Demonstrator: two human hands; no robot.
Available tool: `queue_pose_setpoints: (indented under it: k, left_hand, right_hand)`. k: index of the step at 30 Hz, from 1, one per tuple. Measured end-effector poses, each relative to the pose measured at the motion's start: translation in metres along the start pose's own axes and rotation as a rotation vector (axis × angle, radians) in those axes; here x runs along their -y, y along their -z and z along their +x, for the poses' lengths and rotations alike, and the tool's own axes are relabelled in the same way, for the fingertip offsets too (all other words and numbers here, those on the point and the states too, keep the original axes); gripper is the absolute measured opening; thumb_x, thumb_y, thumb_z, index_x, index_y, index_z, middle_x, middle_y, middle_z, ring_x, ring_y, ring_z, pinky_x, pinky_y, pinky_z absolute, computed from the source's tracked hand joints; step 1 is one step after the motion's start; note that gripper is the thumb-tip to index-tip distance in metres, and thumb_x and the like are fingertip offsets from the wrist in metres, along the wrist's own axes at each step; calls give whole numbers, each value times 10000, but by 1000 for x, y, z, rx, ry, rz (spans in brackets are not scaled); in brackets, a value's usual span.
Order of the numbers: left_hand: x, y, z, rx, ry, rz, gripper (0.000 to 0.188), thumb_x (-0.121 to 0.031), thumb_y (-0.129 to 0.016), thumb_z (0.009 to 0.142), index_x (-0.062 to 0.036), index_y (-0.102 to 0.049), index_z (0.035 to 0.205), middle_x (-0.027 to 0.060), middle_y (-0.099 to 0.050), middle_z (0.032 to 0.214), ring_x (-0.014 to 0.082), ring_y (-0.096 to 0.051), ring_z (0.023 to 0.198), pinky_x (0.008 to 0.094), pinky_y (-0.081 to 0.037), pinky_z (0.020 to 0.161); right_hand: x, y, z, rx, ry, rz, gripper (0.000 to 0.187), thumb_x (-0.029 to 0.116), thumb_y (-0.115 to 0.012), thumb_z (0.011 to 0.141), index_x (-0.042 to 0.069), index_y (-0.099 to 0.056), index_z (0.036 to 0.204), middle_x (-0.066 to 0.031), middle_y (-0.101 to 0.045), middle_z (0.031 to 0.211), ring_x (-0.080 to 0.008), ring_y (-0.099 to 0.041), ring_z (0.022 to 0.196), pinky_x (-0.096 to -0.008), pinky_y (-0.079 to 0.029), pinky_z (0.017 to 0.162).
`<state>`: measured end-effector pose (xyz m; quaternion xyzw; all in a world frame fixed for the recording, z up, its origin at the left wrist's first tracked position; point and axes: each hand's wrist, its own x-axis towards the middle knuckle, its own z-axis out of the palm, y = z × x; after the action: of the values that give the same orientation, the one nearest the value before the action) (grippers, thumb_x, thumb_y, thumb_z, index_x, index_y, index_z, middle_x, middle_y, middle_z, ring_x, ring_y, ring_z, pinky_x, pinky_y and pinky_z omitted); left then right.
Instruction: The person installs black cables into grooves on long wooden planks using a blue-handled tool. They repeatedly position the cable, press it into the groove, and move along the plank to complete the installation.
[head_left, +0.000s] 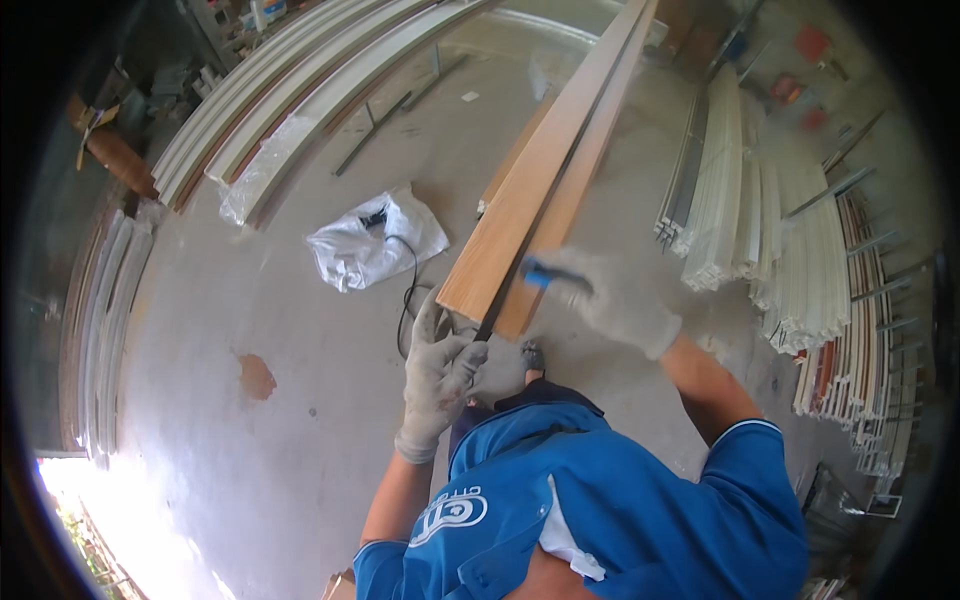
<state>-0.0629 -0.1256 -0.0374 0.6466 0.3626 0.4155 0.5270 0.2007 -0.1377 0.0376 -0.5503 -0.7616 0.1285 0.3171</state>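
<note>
A grey floor [220, 335] with a brown patch [257, 377] lies between stacked long profiles [805, 250] along its left and right edges, bright daylight [110, 520] flooding its near-left corner.

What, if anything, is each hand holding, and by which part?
The left hand holds the wood-grained board at its near end. The right hand grips a blue-tipped tool by its darker part; blur hides its kind.

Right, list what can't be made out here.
In the head view:
Blue-tipped tool: kind unclear; blurred, its grip covered by the right hand.
Long wood-coloured boards: far ends cut off by the top edge.
Black object in the white sack: partly hidden by folds.
</note>
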Motion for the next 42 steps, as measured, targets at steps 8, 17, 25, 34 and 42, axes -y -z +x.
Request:
queue_pose_setpoints:
  k: [8, 17, 25, 34, 42]
  left_hand:
    - [-9, -3, -1, -30, 63, 73, 199, -158, -723, 903, 30, -767, 948, 312, -312, 1588, 444, -371, 1468, 509, -326, 1190]
    - [-27, -11, 2, -119, 202, 55, 168, -66, -738, 853, 91, -751, 913, 280, -381, 1561, 433, -540, 1340, 460, -419, 1116]
    - [-12, -12, -6, -219, 369, 85, 533, -416, -794, 850, 80, -720, 1030, 179, -635, 1143, 215, -674, 860, 252, -513, 643]
    - [-32, -38, 9, -492, 659, -153, 841, -614, -777, 816, 73, -581, 1260, 93, -668, 834, 155, -614, 562, 239, -436, 464]
    - [-34, -19, 31, -311, 646, -207, 939, -526, -863, 757, 99, -518, 1367, 35, -607, 830, 58, -495, 527, 192, -339, 441]
  right_hand:
    - [-163, 85, 63, -307, -379, -169, 319, 287, -691, 950, 111, -701, 1216, -150, -749, 1086, -316, -724, 1013, -401, -553, 873]
    - [-333, 126, 169, -304, -661, -359, 402, 418, -608, 951, 211, -668, 1290, -206, -707, 1199, -389, -671, 1121, -483, -520, 964]
    - [-414, 144, 240, -336, -804, -423, 402, 409, -578, 963, 194, -658, 1292, -192, -669, 1281, -394, -649, 1171, -497, -508, 1003]
    - [-476, 169, 282, -318, -746, -422, 391, 383, -597, 950, 173, -676, 1270, -199, -627, 1341, -392, -614, 1222, -489, -489, 1036]
    - [-424, 149, 242, -274, -559, -564, 369, 375, -590, 970, 154, -705, 1241, -184, -702, 1200, -387, -662, 1108, -475, -513, 941]
